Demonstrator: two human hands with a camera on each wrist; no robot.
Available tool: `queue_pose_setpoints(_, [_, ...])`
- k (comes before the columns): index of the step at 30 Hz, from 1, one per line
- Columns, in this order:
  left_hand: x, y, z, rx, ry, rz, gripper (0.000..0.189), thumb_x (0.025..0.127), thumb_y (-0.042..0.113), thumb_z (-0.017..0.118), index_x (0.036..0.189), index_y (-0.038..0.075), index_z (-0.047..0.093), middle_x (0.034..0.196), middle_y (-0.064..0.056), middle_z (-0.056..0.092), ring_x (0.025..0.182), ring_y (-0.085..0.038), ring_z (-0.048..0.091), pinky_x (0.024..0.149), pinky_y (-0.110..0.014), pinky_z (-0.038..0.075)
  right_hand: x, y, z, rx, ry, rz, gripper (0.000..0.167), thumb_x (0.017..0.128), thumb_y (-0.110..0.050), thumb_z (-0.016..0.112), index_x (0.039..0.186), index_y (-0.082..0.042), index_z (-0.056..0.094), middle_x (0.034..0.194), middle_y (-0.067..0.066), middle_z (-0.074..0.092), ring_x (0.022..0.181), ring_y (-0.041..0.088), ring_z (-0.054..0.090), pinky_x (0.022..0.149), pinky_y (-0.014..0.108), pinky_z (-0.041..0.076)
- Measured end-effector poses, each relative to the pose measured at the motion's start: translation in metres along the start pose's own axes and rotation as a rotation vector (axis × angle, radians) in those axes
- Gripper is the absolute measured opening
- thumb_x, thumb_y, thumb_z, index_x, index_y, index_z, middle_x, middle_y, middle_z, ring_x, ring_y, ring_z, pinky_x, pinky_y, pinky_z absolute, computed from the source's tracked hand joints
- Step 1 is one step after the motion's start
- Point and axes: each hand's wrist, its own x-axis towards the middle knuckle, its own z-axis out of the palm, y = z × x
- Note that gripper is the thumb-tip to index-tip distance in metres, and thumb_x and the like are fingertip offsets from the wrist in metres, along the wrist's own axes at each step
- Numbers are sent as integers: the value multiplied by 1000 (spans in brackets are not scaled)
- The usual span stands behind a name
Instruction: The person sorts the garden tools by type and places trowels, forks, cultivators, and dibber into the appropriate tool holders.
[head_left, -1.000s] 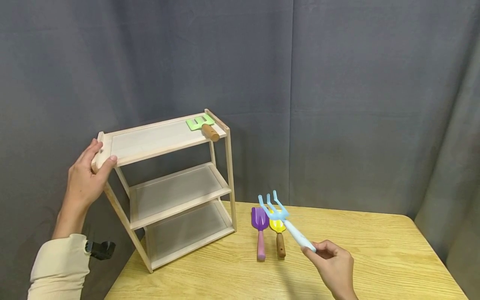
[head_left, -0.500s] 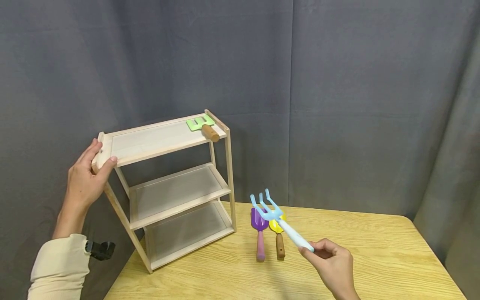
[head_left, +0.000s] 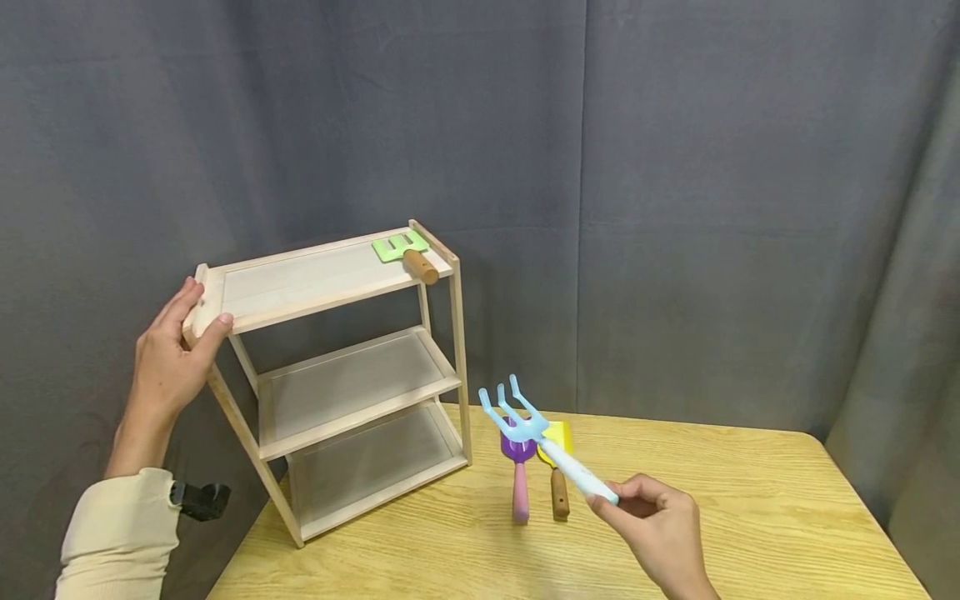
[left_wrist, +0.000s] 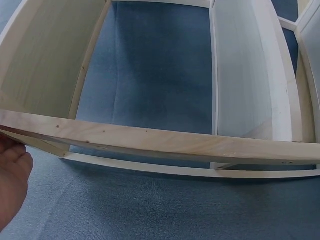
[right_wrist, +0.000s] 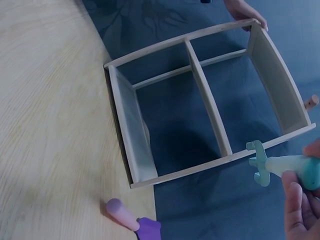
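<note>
In the head view my right hand (head_left: 656,527) pinches the handle end of a light-blue hand rake (head_left: 523,428), its three tines pointing up and left. The rake is held above the table, partly covering a purple trowel (head_left: 517,450) with a pink handle and a yellow trowel (head_left: 559,435) with a brown handle. At the left, my left hand (head_left: 171,354) grips the end of the top board of a three-tier wooden shelf (head_left: 360,414), thumb at the front edge. On that top board, at its right end, lies a green hand fork (head_left: 401,246) with a wooden handle.
The shelf stands on the left part of a light wooden table (head_left: 720,492). A grey curtain (head_left: 675,208) hangs behind. The table's right edge runs near another fold of curtain.
My right hand has carried the light-blue rake a little to the left, toward the shelf. The left hand and the shelf have stayed in place.
</note>
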Motion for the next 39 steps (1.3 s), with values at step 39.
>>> queue_pose_setpoints(39, [-3,-3,7,-18,66,-22,52,93,20,63,141,3,50,148,-8,42,135,-26,38,105,-16,25,-3,-53,24,141,-235,-137,13,72,4,80,76,-2,70,74,8,69,55,18,64,51,29,53])
